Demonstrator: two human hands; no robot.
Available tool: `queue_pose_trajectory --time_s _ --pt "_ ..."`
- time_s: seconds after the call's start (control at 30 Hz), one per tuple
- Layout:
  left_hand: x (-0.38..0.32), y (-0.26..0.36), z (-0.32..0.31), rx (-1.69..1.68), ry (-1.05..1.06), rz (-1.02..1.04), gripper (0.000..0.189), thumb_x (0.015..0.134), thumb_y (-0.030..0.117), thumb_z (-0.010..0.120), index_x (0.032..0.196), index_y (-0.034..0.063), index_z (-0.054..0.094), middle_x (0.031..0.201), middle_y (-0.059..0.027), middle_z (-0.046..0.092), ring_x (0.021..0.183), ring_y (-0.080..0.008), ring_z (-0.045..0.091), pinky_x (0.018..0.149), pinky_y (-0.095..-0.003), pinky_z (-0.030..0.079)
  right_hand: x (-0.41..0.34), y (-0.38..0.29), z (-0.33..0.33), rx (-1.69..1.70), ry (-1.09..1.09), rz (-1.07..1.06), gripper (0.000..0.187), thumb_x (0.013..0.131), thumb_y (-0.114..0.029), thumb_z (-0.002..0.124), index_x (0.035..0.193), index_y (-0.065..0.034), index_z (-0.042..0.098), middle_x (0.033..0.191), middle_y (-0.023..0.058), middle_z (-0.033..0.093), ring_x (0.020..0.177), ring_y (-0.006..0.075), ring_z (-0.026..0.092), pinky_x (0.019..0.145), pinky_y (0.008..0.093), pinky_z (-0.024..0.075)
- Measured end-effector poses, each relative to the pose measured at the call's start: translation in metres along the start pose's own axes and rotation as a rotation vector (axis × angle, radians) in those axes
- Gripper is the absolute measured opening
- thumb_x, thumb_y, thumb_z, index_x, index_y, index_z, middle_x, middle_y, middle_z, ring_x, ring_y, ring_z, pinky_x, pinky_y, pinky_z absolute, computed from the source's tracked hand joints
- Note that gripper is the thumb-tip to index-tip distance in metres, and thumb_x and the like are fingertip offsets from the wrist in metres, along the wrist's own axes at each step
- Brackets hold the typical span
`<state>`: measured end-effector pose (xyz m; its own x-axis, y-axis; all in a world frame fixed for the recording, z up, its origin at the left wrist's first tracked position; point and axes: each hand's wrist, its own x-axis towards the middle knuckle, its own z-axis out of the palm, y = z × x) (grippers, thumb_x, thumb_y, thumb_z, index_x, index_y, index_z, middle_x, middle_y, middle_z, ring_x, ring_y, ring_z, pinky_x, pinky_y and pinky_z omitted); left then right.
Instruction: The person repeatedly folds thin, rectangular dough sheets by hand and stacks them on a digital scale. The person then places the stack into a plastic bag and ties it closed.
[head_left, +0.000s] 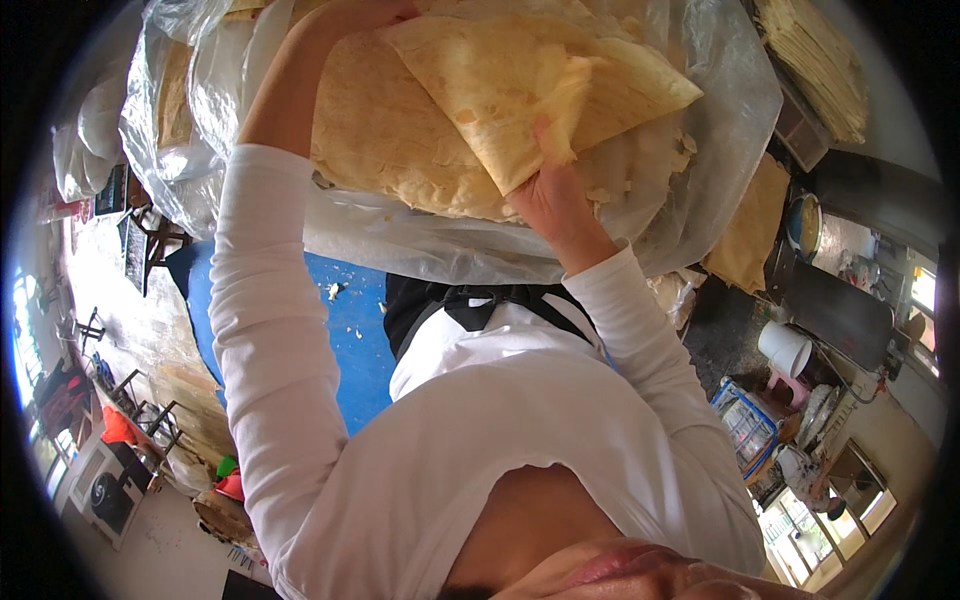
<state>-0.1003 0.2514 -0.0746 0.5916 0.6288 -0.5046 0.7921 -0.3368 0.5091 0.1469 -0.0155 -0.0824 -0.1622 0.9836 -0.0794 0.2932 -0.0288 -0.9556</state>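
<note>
Thin sheets of pale yellow, brown-spotted flatbread or dried dough lie stacked on clear plastic sheeting (450, 251) before me. My right hand (559, 202) grips the near corner of a folded sheet (480, 97), with part of the sheet blurred over the fingers. That sheet's pointed far corner reaches out to the right. My left hand (382, 15) is at the top edge of the view, by the upper left corner of the same sheet; its fingers are mostly hidden. Under it lies the stack (367, 127), with ragged, flaky edges facing me.
Another stack of sheets (817, 67) stands at the upper right, and a loose sheet (750, 225) hangs below it. Farther right are a white bucket (784, 349) and a blue-framed rack (746, 427). A person (802, 472) is in the background. Crumbs dot a blue surface (367, 322) below the plastic.
</note>
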Motion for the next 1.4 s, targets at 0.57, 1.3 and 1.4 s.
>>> queue_pose_trajectory --time_s 0.57,1.3,1.4 --pt "-0.053 0.156 0.173 0.25 0.855 0.117 0.089 0.085 0.066 0.064 0.152 0.0115 0.044 0.157 -0.0249 0.037 0.147 -0.0478 0.03 0.121 -0.0584 0.016 -0.033 -0.011 -0.113 -0.118 0.331 -0.04 0.057 0.083 0.007 0.073 0.135 -0.0124 0.06 0.122 0.0106 0.062 0.114 0.0256 0.06 0.096 0.0371 0.052" --pt "-0.034 0.124 0.126 0.412 1.034 0.109 0.065 0.098 0.048 0.057 0.152 0.0153 0.043 0.153 -0.0087 0.046 0.14 -0.0382 0.042 0.115 -0.0554 0.03 0.027 0.031 -0.108 -1.103 -0.019 -0.483 0.065 0.099 -0.042 0.057 0.156 -0.0187 0.036 0.161 0.0023 0.037 0.15 0.0263 0.03 0.123 0.0448 0.0242" --pt "-0.035 0.12 0.131 -0.01 1.092 0.035 0.059 0.099 0.034 0.063 0.15 0.012 0.043 0.144 -0.0133 0.052 0.128 -0.0318 0.053 0.104 -0.0485 0.044 0.025 0.033 -0.11 -1.041 -0.03 -0.495 0.076 0.094 -0.052 0.061 0.157 -0.0186 0.035 0.163 0.0019 0.034 0.152 0.0269 0.027 0.124 0.0446 0.0215"
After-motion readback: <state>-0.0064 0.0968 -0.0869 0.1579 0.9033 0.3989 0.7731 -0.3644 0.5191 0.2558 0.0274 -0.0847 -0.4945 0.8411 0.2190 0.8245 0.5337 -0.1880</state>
